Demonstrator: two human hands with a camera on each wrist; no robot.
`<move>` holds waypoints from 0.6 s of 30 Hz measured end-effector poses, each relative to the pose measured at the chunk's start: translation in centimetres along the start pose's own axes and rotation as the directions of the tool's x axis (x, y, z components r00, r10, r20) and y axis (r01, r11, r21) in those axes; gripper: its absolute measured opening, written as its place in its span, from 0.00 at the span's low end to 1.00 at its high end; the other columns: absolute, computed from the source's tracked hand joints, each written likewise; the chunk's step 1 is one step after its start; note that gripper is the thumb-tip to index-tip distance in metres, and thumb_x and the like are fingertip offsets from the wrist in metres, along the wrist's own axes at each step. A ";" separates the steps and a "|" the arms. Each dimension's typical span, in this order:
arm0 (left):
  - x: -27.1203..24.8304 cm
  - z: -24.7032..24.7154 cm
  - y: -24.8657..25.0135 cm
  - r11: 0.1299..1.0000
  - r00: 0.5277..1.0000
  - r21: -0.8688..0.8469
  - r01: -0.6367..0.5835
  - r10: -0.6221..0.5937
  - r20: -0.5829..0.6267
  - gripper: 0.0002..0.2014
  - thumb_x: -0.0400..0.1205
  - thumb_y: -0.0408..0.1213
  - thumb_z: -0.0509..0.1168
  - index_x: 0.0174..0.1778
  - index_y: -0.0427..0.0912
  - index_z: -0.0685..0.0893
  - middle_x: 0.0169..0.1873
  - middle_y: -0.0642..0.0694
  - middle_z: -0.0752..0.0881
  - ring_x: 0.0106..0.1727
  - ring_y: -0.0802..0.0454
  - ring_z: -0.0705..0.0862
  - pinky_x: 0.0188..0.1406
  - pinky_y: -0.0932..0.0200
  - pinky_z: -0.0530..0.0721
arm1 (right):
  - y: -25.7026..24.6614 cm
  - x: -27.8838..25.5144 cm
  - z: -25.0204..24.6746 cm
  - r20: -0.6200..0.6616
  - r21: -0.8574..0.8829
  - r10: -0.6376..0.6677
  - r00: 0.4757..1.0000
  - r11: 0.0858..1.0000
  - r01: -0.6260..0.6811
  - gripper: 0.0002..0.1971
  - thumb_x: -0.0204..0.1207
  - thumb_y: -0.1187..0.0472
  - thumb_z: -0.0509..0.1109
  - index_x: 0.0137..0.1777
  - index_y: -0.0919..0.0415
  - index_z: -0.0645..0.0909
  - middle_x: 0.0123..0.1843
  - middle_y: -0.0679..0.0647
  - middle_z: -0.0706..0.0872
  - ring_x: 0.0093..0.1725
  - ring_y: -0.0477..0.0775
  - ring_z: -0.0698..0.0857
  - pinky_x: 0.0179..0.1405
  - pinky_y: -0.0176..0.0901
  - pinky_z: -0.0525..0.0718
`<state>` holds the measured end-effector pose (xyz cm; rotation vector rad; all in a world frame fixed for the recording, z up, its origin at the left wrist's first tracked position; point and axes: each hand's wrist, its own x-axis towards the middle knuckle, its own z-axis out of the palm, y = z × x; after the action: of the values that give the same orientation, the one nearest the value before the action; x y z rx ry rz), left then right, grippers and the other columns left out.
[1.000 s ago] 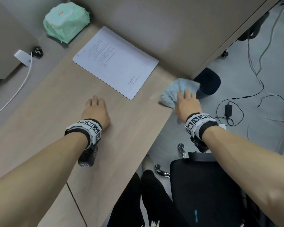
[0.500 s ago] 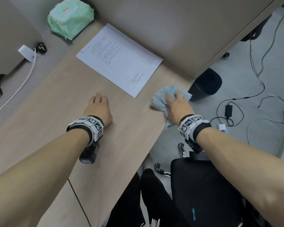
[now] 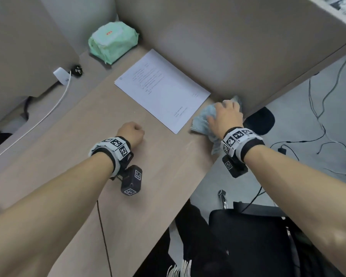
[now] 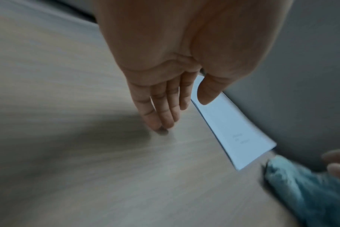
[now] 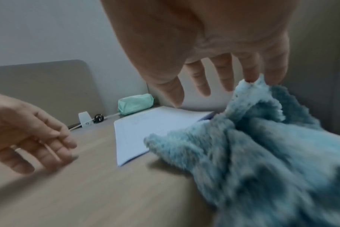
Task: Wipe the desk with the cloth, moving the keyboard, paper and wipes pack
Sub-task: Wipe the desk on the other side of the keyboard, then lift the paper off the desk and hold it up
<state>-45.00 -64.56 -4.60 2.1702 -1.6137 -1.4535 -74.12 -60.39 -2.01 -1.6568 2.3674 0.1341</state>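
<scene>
A fluffy light blue cloth lies bunched at the desk's right end, just right of the paper's near corner. My right hand presses on the cloth with straight, spread fingers, close to the partition. The white printed paper lies flat along the partition. The green wipes pack sits in the far corner behind the paper. My left hand holds nothing; its bent fingertips touch the bare desk left of the paper's corner. No keyboard is in view.
The wooden desk has a beige partition along its back. A white plug with a white cable lies far left. On the floor to the right stand a black bin and loose cables; a black chair is below.
My right hand slid the cloth left along the desk's edge, then away to the partition beside the paper. My left hand's fingers went from flat to bent, tips on the desk.
</scene>
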 end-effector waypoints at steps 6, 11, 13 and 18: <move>1.1 0.0 3.4 0.892 0.982 -0.411 0.189 -0.178 0.065 0.09 0.85 0.31 0.58 0.39 0.42 0.76 0.36 0.42 0.85 0.32 0.48 0.85 0.32 0.58 0.79 | -4.0 6.1 -3.1 -0.084 -0.088 -0.132 0.988 0.988 0.124 0.18 0.80 0.50 0.62 0.62 0.62 0.79 0.66 0.62 0.78 0.66 0.68 0.73 0.59 0.60 0.73; 3.0 -1.1 5.4 0.761 0.943 -0.564 0.320 -0.312 0.114 0.10 0.85 0.29 0.58 0.37 0.40 0.77 0.36 0.43 0.80 0.33 0.50 0.80 0.35 0.56 0.79 | -7.4 11.9 -3.1 0.138 0.123 -0.176 0.975 0.980 0.160 0.17 0.79 0.54 0.64 0.60 0.66 0.77 0.63 0.66 0.79 0.64 0.70 0.78 0.57 0.55 0.77; 4.1 -1.4 6.1 0.710 0.938 -0.624 0.327 -0.323 0.125 0.12 0.85 0.27 0.57 0.35 0.41 0.75 0.35 0.44 0.76 0.32 0.50 0.75 0.34 0.56 0.76 | -8.3 13.6 -2.6 0.193 0.179 -0.174 0.966 0.974 0.140 0.18 0.78 0.55 0.65 0.63 0.67 0.75 0.65 0.67 0.78 0.64 0.70 0.79 0.57 0.53 0.77; 6.0 -1.4 7.3 0.554 0.898 -0.746 0.369 -0.420 0.132 0.03 0.83 0.31 0.62 0.44 0.38 0.77 0.39 0.42 0.77 0.40 0.47 0.78 0.39 0.52 0.80 | -9.5 16.8 -1.9 0.325 0.161 -0.162 0.932 0.980 0.115 0.21 0.80 0.55 0.65 0.68 0.68 0.72 0.68 0.67 0.79 0.66 0.67 0.80 0.51 0.47 0.75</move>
<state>-49.17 -73.11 -3.60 2.0294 -0.2929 -1.7048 -70.90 -79.41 -3.81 -1.5849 1.9558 0.2030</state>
